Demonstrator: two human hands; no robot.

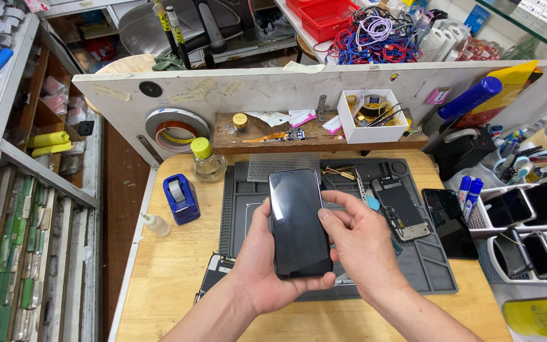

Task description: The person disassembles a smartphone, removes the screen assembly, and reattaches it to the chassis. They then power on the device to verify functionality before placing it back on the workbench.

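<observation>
The left hand (262, 263) comes up from the lower edge with its palm turned inward, cupping a black smartphone (297, 223) from the left and beneath; its thumb lies along the phone's left side and a fingertip curls round the bottom right corner. Its other fingers are hidden behind the phone. The phone stands nearly upright, screen dark and facing up, held above the grey work mat (425, 266) on the wooden tabletop (172, 266). Beyond the left hand sits a blue tape dispenser (181, 197). The right hand (361, 235) reaches in from the lower right, fingers loosely curled, thumb and forefinger pinching the phone's right edge. Just right of that hand an opened phone body (401, 208) lies on the mat, its small parts too fine to make out, and a loose dark screen panel (449, 222) lies further right.
</observation>
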